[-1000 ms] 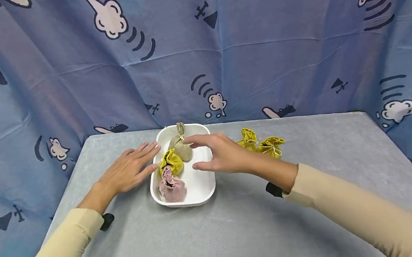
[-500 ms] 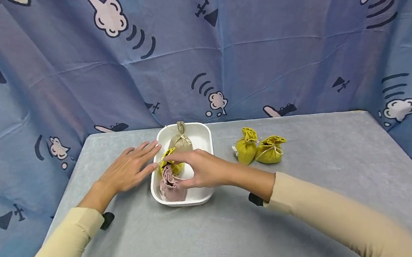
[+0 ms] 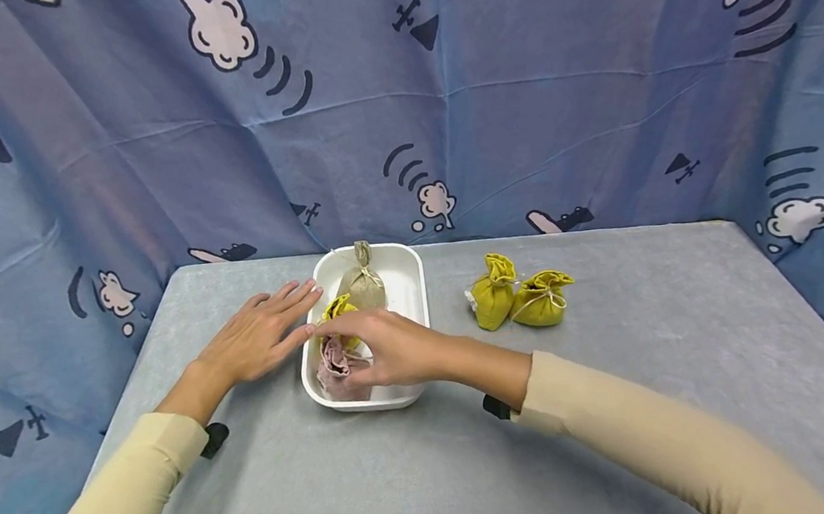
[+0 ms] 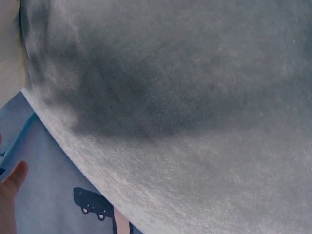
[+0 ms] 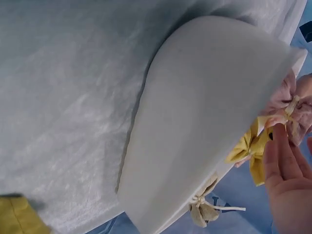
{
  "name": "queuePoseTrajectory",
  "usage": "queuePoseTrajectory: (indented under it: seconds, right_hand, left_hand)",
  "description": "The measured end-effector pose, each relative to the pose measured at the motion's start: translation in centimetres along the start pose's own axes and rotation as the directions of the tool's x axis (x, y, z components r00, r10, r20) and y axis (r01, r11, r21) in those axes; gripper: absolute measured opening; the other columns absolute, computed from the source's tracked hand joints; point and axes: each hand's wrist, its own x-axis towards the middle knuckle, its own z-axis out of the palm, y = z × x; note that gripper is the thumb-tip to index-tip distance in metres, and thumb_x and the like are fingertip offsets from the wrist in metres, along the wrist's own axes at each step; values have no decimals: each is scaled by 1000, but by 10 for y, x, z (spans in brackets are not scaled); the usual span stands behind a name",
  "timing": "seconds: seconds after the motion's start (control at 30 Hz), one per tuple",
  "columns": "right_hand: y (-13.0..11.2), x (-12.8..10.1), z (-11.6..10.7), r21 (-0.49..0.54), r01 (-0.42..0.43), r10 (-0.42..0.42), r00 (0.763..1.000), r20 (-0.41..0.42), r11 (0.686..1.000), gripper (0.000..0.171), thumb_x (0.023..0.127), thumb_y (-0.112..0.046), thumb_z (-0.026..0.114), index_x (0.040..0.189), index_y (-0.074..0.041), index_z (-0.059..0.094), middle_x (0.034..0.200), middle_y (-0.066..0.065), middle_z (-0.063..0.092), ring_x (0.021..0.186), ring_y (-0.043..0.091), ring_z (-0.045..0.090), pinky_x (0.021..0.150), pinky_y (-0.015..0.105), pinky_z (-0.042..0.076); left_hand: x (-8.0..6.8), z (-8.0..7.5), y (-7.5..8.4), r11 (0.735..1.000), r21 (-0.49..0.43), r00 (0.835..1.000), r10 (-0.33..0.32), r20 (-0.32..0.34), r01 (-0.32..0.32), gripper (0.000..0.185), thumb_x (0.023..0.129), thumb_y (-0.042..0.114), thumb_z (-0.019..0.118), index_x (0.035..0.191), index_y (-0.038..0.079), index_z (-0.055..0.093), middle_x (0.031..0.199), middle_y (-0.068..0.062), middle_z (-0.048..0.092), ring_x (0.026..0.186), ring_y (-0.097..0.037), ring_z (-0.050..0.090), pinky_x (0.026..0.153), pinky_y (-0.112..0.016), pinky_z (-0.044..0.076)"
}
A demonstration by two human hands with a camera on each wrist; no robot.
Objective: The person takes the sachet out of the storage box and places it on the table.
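Observation:
A white tray [image 3: 417, 290] on the grey table holds a beige pouch [image 3: 364, 284], a yellow pouch [image 3: 338, 307] and a pink pouch [image 3: 330, 374]. My right hand [image 3: 339, 350] reaches into the tray from the right, its fingers over the pink pouch's top and its thumb at the near side, gripping it. In the right wrist view the fingers [image 5: 279, 151] touch the pink pouch [image 5: 288, 95] at its tie, beside the yellow pouch [image 5: 247, 147]. My left hand [image 3: 262, 333] lies flat on the table, its fingertips touching the tray's left rim.
Two more yellow pouches [image 3: 493, 294] [image 3: 541, 299] sit on the table to the right of the tray. A blue patterned curtain [image 3: 516, 95] hangs behind and around the table. The table's near half [image 3: 420, 474] is bare grey cloth.
My right hand has moved from above the beige pouch back toward me and left, down onto the pink pouch. The left hand has stayed in place.

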Motion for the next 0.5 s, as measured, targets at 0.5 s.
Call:
queuePoseTrajectory:
  seconds: [0.5]
  right_hand:
    - [-1, 4, 19, 2, 43, -43, 999, -6, 999, 44, 88, -9, 73, 130, -6, 61, 119, 2, 65, 108, 10, 58, 97, 22, 44]
  left_hand:
    - [1, 2, -1, 1000, -13, 1000, -3, -11, 3, 59, 106, 45, 41, 157, 15, 34, 161, -7, 30, 147, -32, 29, 112, -56, 29]
